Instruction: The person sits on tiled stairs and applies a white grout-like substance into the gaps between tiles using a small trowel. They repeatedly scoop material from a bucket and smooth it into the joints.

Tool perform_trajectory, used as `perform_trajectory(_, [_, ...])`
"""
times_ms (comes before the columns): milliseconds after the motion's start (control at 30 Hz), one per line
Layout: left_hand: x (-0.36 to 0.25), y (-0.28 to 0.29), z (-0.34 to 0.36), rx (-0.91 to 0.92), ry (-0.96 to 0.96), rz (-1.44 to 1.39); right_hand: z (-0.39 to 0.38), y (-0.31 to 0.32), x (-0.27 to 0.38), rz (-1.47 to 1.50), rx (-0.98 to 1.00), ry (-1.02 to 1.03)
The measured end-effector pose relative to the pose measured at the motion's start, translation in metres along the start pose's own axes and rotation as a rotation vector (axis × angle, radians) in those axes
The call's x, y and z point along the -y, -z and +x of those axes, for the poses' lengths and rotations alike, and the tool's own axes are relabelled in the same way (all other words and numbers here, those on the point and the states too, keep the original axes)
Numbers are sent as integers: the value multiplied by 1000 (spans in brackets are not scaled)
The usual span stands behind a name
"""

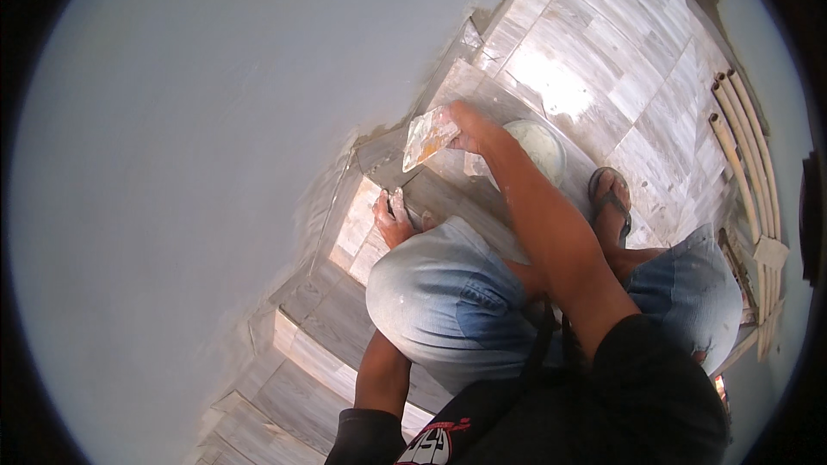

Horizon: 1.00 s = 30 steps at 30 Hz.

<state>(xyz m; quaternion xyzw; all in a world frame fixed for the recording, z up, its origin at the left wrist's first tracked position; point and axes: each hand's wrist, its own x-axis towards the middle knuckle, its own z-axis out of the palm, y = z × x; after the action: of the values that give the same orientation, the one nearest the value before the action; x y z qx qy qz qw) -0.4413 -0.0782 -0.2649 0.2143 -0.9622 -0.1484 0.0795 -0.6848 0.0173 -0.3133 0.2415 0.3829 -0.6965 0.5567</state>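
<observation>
A pale grey wall [198, 120] fills my left, meeting the tiled floor [603, 52] where I crouch. A white bucket [544, 148] sits on the floor under my right forearm. My right hand [472, 125] has its fingers clamped on a smeared putty trowel [428, 137] near the wall's base. My left hand [392, 220] rests on the floor, fingers together.

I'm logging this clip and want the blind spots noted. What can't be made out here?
Head view:
- Left hand: palm and what it presses hidden by the knee.
- Bowl: partly covered by the right forearm; contents unclear.
- Scraper in right hand: blade edge blurred.
</observation>
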Motion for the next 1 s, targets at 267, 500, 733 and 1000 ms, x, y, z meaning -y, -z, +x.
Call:
perform_trajectory(267, [-24, 15, 10, 18, 188, -159, 21, -16, 47, -87, 119, -124])
perform_trajectory(500, [-19, 13, 10, 24, 230, -226, 20, -2, 98, -232, 213, 83])
perform_trajectory(733, [-22, 17, 9, 22, 197, -175, -48, 13, 51, -28, -171, 330])
perform_trajectory(1000, [-8, 6, 6, 24, 125, -137, -22, -4, -40, -240, -415, 592])
